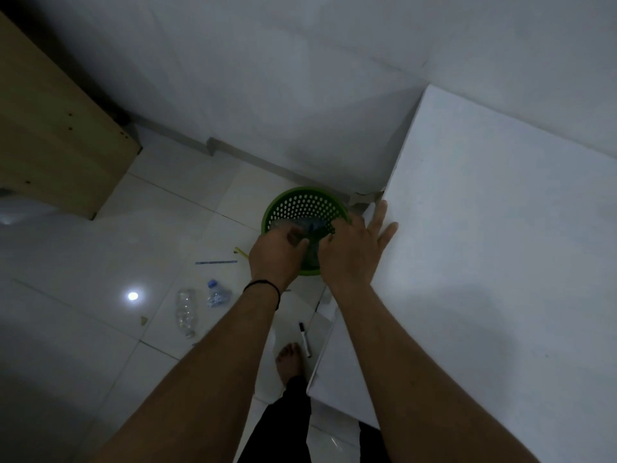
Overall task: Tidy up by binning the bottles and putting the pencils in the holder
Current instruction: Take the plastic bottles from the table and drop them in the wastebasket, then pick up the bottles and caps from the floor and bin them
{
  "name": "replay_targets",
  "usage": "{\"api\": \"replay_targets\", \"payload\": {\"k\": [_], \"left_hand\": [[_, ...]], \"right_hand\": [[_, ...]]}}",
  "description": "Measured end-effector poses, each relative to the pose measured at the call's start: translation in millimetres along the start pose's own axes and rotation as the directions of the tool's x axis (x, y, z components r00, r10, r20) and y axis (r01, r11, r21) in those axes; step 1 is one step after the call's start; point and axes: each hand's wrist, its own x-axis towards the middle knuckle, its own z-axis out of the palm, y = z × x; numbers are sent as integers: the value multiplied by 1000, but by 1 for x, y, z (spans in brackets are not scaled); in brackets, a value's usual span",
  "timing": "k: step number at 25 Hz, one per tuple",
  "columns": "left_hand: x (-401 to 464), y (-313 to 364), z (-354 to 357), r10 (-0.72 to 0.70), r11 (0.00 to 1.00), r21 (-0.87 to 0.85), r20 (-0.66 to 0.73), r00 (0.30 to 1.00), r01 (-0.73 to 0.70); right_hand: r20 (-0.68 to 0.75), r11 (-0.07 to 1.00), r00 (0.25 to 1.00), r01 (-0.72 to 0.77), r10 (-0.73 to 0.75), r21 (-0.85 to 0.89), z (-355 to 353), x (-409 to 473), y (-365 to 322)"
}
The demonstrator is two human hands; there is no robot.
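A green perforated bin (302, 202) stands on the floor against the wall. Both hands hover over its mouth with a crumpled clear bottle (311, 253) between them. My left hand (275, 253) curls its fingers on the bottle's left side. My right hand (354, 252) pinches its right side with thumb and forefinger, the other fingers spread. More clear plastic lies inside the bin. On the floor to the left lie a clear bottle (185, 312), a crushed blue-capped bottle (217, 294), a blue pencil (216, 262) and a yellow pencil (240, 252), partly hidden by my left hand.
A black marker (304, 339) lies near my bare foot (290, 359). A white table (500, 262) fills the right side, its edge beside my right arm. A wooden cabinet (50, 128) stands at the left. A small yellow scrap (143, 320) lies on the tiles.
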Motion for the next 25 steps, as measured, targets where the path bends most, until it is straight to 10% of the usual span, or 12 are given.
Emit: {"api": "replay_targets", "payload": {"k": [9,25], "left_hand": [[-93,30,-49,113,987,132,-129,985,-96],[-316,-49,-48,-132,983,93,-244,961,159]], "right_hand": [[-29,960,991,131,-128,246,-64,-58,7],[-60,828,865,496,-499,261,-48,-263,51]]}}
